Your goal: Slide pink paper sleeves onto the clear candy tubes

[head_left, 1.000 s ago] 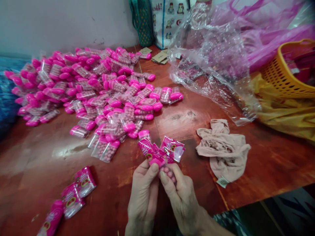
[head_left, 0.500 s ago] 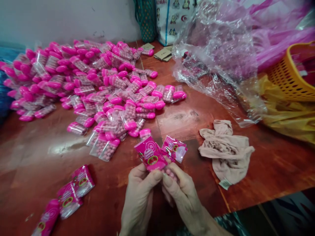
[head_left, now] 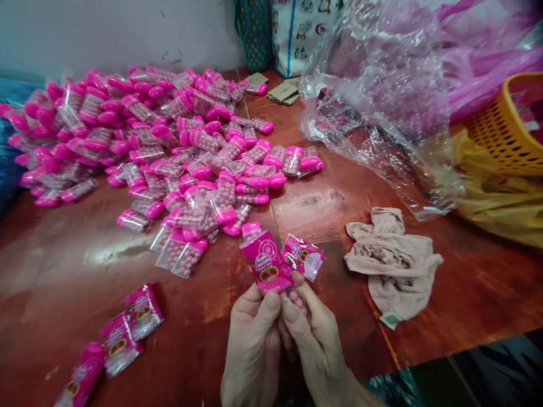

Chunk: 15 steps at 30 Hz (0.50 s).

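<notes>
My left hand (head_left: 253, 333) pinches the lower edge of a pink printed wrapper sleeve (head_left: 266, 263). My right hand (head_left: 311, 328) is closed on a small clear container of pink balls (head_left: 298, 301), its thumb beside the left thumb at the bottom of the sleeve. Just behind the fingers lies another pink wrapper (head_left: 302, 257) on the table. Beyond is a large pile of clear containers with pink caps (head_left: 203, 141), filled with pink balls. Three containers in printed sleeves (head_left: 119, 342) lie in a slanting row at the lower left.
A crumpled beige cloth (head_left: 394, 260) lies on the reddish-brown table (head_left: 190, 339) at the right. Clear plastic sheeting (head_left: 373, 107), a yellow basket (head_left: 504, 130) and a yellow bag (head_left: 487, 195) are behind it. Cardboard pieces (head_left: 283, 92) and a white printed bag (head_left: 301, 37) stand near the wall.
Both hands, with the sleeve and container, have shifted slightly to the right. The sleeve stays pinched between them. The view has moved a little.
</notes>
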Tool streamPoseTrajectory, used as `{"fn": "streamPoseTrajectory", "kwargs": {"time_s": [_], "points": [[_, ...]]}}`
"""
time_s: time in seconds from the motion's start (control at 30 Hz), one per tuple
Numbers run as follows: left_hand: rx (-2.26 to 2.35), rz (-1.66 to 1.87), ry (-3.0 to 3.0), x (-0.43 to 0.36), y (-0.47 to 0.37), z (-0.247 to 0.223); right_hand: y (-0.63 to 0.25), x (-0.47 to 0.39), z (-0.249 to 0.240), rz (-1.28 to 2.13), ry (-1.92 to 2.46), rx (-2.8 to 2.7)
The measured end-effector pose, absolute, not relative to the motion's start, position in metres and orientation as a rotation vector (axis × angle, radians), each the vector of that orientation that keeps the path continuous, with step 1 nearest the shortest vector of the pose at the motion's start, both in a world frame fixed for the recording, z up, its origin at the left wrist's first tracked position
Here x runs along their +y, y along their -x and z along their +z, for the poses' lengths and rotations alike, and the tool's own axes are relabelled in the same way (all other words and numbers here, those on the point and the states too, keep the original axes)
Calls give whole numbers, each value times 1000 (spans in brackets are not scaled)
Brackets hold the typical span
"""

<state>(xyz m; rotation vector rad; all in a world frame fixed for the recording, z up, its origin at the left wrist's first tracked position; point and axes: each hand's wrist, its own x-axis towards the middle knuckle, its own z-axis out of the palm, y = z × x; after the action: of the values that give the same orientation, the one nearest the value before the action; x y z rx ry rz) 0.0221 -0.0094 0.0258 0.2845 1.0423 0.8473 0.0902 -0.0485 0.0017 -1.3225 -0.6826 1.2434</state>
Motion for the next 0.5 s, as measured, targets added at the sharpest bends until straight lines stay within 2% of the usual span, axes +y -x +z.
{"fn": "streamPoseTrajectory", "kwargs": {"time_s": [0.2,0.3,0.5], "points": [[1094,990,-294,-8,-24,27,-87,-48,-4,1144,1432,-746],[1057,927,-289,-9,-26,22,-85,-49,-4,1065,1498,-755],[1015,874,-330,-15,-30,23,-83,-45,1,1128,1397,-596]]}}
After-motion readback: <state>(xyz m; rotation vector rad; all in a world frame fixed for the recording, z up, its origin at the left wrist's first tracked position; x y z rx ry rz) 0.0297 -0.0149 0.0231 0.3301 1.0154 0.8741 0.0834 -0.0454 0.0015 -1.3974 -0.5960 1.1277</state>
